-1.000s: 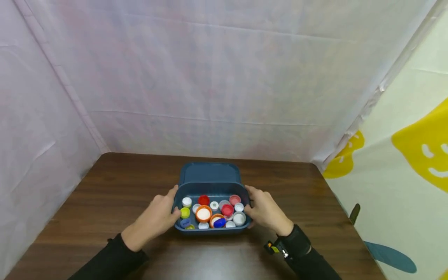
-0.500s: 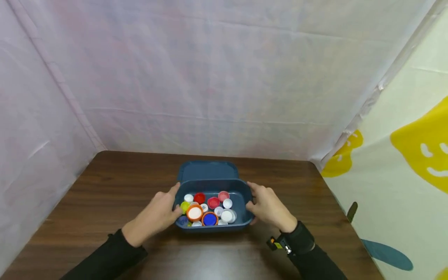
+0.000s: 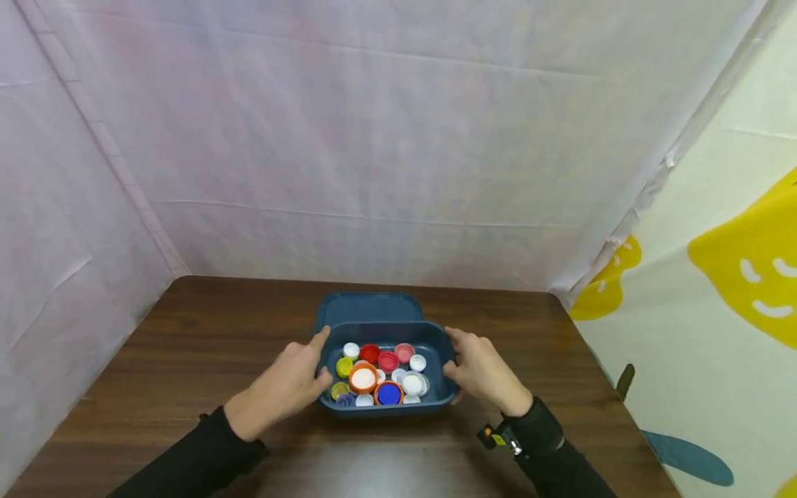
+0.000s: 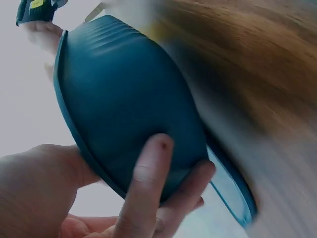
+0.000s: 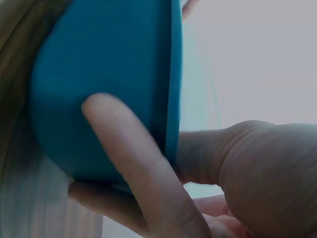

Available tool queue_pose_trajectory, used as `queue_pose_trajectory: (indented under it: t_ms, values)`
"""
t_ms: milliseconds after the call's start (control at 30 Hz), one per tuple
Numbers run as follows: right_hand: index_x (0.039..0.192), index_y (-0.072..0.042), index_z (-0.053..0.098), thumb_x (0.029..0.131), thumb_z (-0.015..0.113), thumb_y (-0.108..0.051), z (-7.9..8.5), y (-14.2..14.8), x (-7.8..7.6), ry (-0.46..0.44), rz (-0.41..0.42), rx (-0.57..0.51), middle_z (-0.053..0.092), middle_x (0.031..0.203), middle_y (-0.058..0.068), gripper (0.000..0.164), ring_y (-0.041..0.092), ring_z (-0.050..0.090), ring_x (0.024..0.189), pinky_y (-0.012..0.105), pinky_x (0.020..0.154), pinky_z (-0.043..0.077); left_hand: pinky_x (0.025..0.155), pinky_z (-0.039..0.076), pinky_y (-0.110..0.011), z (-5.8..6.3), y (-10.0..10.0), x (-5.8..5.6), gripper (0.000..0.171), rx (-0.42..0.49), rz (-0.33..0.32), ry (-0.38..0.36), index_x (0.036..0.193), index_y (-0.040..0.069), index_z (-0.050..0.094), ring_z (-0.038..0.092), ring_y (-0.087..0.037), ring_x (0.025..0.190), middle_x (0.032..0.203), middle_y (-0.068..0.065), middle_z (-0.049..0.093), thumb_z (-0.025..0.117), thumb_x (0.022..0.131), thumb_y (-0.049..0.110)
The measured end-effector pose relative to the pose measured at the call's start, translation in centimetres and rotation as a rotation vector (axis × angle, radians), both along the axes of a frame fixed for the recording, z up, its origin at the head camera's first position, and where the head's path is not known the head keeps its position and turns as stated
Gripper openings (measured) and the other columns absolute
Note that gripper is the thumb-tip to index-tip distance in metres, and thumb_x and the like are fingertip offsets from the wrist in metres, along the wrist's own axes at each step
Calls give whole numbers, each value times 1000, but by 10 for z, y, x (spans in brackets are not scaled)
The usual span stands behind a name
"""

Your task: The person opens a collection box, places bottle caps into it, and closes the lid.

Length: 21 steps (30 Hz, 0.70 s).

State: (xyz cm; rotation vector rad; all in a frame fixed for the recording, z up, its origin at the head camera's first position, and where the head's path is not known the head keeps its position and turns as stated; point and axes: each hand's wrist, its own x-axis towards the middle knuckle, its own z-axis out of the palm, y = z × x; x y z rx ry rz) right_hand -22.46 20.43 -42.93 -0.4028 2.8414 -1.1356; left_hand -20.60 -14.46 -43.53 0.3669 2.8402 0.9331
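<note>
A dark blue rounded plastic box (image 3: 392, 411) is held between my two hands above the wooden table's middle. Inside lie several loose bottle caps, among them a red cap (image 3: 370, 353), a white-centred orange cap (image 3: 363, 378), a blue cap (image 3: 389, 393) sitting in an orange ring, and a yellow-green cap (image 3: 344, 366). My left hand (image 3: 283, 384) grips the left end, thumb at the rim and fingers against the outer wall (image 4: 124, 94). At the opposite end my right hand (image 3: 486, 370) holds likewise, its fingers pressed on the outside (image 5: 99, 139). How high the base sits cannot be told.
Behind the box a flat dark blue lid-like piece (image 3: 370, 306) lies on the brown wooden table (image 3: 205, 332). White cloth walls (image 3: 373, 138) stand at the table's back and left. A patterned cloth (image 3: 703, 346) hangs on the right.
The box has shifted a little to the right in both hands. Its caps slid left, then back rightward. The blue cap, tilted at first, now lies flat in the orange ring.
</note>
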Motion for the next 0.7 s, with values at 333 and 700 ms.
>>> queue_pose_trajectory:
  t_ms: [333,700]
  values:
    - [169,12,49,99,76,8,-13,-9,3,-102,21,-30,73,145,41,75,14,78,55,35,51,64,53,50,-24,-12,-6,2,82,-57,25,-26,175,-12,36,58,-14,57,71,-5,56,77,107,8]
    - [165,8,56,102,82,0,-17,1,1,-129,16,-42,80,134,36,69,18,82,66,38,54,67,53,50,-23,-19,-4,5,82,-64,35,-19,176,-10,37,58,-14,57,72,-5,56,78,107,8]
